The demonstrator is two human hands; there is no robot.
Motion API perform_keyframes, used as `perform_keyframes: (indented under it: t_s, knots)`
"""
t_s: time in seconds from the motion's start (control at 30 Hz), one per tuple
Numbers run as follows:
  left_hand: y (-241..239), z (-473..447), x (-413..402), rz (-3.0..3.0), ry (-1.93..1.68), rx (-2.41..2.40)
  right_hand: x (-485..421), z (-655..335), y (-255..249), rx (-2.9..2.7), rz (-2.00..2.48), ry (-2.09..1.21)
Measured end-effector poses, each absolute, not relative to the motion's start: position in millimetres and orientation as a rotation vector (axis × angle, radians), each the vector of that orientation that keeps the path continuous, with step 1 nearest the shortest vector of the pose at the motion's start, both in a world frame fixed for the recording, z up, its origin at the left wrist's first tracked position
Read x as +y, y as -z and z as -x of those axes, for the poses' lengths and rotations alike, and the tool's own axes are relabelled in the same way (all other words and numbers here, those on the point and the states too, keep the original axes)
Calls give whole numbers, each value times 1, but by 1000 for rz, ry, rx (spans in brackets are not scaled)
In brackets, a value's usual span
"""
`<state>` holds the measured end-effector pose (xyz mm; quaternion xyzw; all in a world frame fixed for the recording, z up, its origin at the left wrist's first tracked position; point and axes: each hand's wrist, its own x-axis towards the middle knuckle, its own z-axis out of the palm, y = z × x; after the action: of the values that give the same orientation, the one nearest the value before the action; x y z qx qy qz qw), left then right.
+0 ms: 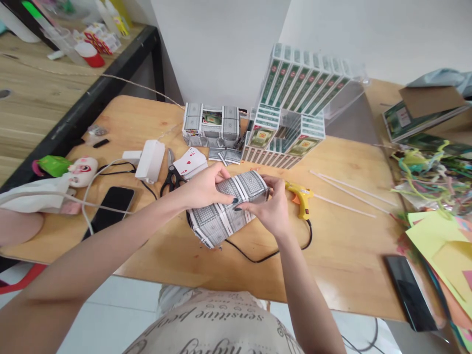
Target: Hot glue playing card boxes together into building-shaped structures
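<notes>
Both hands hold a block made of grey-patterned playing cards point(221, 216) above the wooden table point(342, 255). My left hand point(204, 187) grips its upper left side, fingers curled over the top edge. My right hand point(269, 206) pinches its right end, fingers closed on the card surface. A yellow glue gun point(300, 196) lies just right of my right hand, its black cord looping under the block. Black-handled scissors point(172, 174) and loose face-up cards point(190, 161) lie just left of my left hand.
A card-built box point(212, 125) and a larger structure of card packs point(287, 132) stand behind. Glue sticks point(346, 194) lie to the right. Two phones point(110, 206) point(409, 292), a white charger point(149, 160), coloured paper point(438, 246) and ribbons point(431, 172) sit around.
</notes>
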<state>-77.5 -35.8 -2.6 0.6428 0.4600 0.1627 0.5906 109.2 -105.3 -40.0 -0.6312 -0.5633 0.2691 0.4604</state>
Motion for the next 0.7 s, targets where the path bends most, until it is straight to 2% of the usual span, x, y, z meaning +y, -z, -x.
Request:
perform_keyframes:
  t_s: [0.3, 0.43, 0.7]
  knots:
    - [-6, 69, -43, -1574, -285, 1080, -89, -130, 20, -1889, 1404, -790]
    - [-7, 67, -43, -1570, -273, 1092, -88, -131, 18, -1902, 1415, -812]
    - [-8, 66, -45, -1541, -242, 1070, -89, -138, 21, -1787, 1344, -1060]
